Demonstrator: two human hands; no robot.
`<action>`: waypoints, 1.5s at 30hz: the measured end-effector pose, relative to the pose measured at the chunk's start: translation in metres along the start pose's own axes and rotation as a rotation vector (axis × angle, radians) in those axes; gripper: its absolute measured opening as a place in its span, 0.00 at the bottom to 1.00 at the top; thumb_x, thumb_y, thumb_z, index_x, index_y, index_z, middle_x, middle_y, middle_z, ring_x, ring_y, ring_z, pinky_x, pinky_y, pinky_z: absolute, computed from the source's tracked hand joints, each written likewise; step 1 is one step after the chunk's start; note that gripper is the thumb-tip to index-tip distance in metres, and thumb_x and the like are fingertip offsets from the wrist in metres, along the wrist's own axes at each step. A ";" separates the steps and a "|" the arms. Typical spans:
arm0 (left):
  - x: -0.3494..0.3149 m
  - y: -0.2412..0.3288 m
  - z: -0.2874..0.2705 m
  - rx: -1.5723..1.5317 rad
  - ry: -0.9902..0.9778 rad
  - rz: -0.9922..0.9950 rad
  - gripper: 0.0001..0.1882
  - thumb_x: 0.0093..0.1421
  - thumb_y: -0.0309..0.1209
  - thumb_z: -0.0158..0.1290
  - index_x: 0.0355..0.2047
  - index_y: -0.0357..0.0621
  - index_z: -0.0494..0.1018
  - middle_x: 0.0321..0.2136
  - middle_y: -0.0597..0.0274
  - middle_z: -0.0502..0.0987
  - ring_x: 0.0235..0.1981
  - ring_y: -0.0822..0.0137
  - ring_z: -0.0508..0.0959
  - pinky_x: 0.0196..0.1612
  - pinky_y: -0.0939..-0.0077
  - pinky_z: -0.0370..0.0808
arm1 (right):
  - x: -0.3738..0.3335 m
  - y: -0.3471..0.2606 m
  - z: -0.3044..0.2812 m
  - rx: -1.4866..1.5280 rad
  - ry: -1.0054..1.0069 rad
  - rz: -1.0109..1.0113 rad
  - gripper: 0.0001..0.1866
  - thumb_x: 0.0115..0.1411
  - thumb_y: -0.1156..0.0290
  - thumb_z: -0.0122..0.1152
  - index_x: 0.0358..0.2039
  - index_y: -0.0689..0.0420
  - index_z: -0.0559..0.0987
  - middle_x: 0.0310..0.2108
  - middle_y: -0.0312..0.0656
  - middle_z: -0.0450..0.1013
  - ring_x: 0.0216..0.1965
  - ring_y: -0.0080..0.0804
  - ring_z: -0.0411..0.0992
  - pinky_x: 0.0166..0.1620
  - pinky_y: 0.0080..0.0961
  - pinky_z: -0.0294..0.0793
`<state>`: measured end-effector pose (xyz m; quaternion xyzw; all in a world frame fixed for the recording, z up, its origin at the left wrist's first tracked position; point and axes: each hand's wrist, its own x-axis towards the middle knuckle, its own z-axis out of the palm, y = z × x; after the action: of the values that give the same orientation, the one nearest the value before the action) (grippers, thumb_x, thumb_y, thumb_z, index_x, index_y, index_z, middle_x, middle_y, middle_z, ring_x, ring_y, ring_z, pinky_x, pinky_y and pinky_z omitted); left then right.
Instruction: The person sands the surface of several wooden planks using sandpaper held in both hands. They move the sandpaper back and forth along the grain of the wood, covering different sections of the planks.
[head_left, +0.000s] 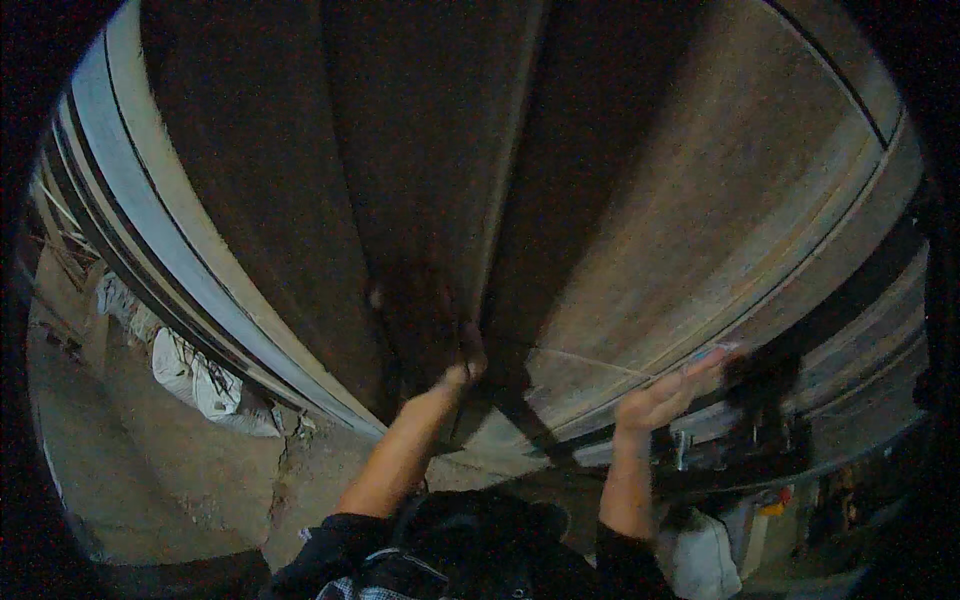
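Observation:
A large dull brown panelled surface (640, 230) with lengthwise seams fills the middle and top. My left hand (465, 360) reaches up to its dark middle. Its fingers are lost in shadow, so I cannot make out their shape or whether anything is in them. Farther right, over the pale edge strip, is my right hand (660, 397), its blurred fingers directed rightward. A small bluish and pink thing (715, 353) shows at those fingertips, too smeared to name. A thin pale line, like a string (585, 359), runs from near my left hand toward my right.
White sacks (205, 385) lie on the cracked floor (190, 475) to the left, beyond a long pale bluish strip (165, 215). A dark blurred shape (760, 390) is just right of my right hand. At lower right stands a whitish bundle (705, 555).

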<state>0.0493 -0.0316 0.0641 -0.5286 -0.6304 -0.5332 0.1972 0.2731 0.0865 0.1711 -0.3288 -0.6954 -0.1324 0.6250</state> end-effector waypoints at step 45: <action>0.153 0.103 -0.058 -0.154 0.213 -0.197 0.15 0.66 0.32 0.43 0.40 0.32 0.75 0.30 0.38 0.75 0.31 0.47 0.75 0.33 0.61 0.69 | -0.092 0.014 -0.031 0.056 -0.117 0.073 0.30 0.70 0.62 0.30 0.68 0.65 0.51 0.70 0.60 0.41 0.71 0.64 0.36 0.68 0.60 0.33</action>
<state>0.0662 -0.0263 0.2565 -0.4181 -0.6120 -0.6497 0.1689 0.3059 0.0519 0.0860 -0.3435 -0.7219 -0.0705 0.5966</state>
